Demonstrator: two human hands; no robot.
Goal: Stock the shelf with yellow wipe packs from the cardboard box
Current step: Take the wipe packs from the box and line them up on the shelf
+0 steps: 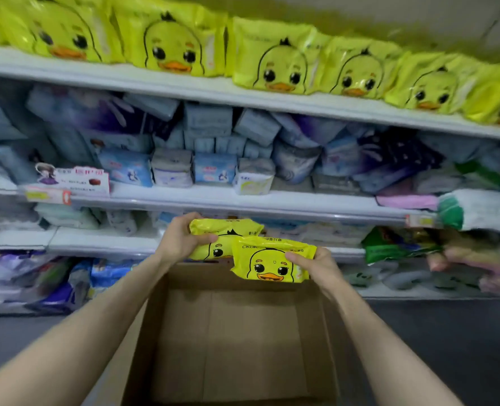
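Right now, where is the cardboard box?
In the head view, the cardboard box sits low and centre between the forearms, just below the yellow wipe packs held in the left hand and right hand.

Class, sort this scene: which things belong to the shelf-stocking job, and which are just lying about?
Job: left hand, right hand, rear held pack, front held pack, cardboard box, top shelf.
Lying about: blue packs, green bag, pink pack.

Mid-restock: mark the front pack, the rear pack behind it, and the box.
front pack [269, 265]: head view, on the duck's face.
rear pack [227, 227]: head view, on its upper yellow band, above the front pack.
box [237, 347]: head view, on its bare inside surface.
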